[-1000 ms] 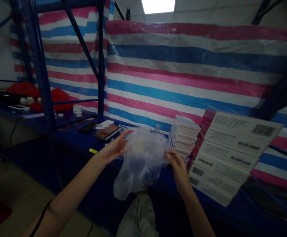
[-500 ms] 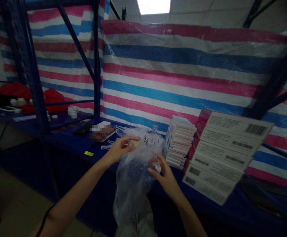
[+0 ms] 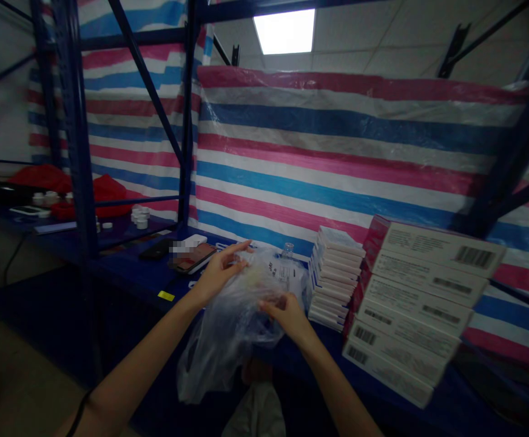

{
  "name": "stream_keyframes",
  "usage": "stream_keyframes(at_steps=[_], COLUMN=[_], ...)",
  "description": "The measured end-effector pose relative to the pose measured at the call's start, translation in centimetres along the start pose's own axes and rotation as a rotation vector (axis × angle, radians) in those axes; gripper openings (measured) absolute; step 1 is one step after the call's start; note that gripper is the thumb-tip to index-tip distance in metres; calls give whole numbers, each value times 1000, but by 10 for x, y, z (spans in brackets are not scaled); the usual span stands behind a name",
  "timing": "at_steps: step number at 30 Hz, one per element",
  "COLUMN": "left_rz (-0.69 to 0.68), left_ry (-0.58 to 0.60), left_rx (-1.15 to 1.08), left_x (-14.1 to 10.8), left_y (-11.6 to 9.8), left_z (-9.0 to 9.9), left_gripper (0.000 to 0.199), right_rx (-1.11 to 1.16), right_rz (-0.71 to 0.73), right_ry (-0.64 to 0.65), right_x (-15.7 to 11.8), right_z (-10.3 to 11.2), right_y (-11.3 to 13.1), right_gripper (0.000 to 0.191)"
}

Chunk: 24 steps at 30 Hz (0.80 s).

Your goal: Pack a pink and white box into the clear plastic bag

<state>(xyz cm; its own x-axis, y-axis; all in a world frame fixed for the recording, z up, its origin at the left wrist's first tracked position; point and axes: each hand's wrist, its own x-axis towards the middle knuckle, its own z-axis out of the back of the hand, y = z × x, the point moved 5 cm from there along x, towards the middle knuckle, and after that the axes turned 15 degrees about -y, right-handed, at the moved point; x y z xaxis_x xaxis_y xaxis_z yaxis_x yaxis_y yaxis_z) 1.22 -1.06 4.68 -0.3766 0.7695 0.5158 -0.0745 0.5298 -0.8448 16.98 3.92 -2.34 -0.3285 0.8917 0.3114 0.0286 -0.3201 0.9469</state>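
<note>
A thin, clear plastic bag (image 3: 225, 343) hangs crumpled over the front edge of the blue shelf. My left hand (image 3: 221, 273) is at its upper left side, thumb and fingers curled around the film. My right hand (image 3: 289, 315) pinches the bag's right side between thumb and fingers. Something pale yellow shows faintly through the film between the hands, too blurred to name. Just behind lies a clear printed packet (image 3: 287, 273) with dark lettering. A small clear glass bottle or jar (image 3: 287, 249) stands at the back.
To the right are a stack of thin white boxes (image 3: 335, 279) and larger barcoded boxes (image 3: 419, 303). On the left lie a phone (image 3: 196, 258), a dark flat object (image 3: 156, 247) and a yellow tag (image 3: 166, 295). Blue rack posts (image 3: 77, 152) frame the shelf (image 3: 132, 276).
The bag's hanging end has swung left and lifted. My right hand has closed in toward the left one, fingers now bent on the film. The whole view has tilted up slightly.
</note>
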Motion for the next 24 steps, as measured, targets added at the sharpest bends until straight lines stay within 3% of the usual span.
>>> stream_keyframes(at_steps=[3,7,10,13,15,18,20,22,24], left_rz=[-41,-22,61,81,-57,-407,-594,-685,-676], left_ry=[-66,-220,-110,198,343,334,330,380,448], left_rx=[-1,-77,-20,287,591,971,1066,1067,1033], left_x=[18,36,16,-29,-56,-69,-67,-62,-57], left_y=[-5,-1,15,32,36,25,18,19,26], left_z=[15,49,56,46,38,22,8,-7,-16], left_gripper=[53,62,68,57,59,86,98,90,61], right_rx=[-41,27,137,121,53,-11,-49,-86,-126], right_rz=[15,1,-86,-165,-180,-177,-160,-133,-103], right_ry=[29,-61,-164,-252,-269,-255,-251,-246,-238], right_x=[17,49,78,105,117,124,125,126,127], right_z=[3,24,35,38,35,25,20,17,18], right_y=[14,22,13,-1,-8,-16,-20,-21,-20], right_gripper=[35,35,33,23,19,17,16,15,17])
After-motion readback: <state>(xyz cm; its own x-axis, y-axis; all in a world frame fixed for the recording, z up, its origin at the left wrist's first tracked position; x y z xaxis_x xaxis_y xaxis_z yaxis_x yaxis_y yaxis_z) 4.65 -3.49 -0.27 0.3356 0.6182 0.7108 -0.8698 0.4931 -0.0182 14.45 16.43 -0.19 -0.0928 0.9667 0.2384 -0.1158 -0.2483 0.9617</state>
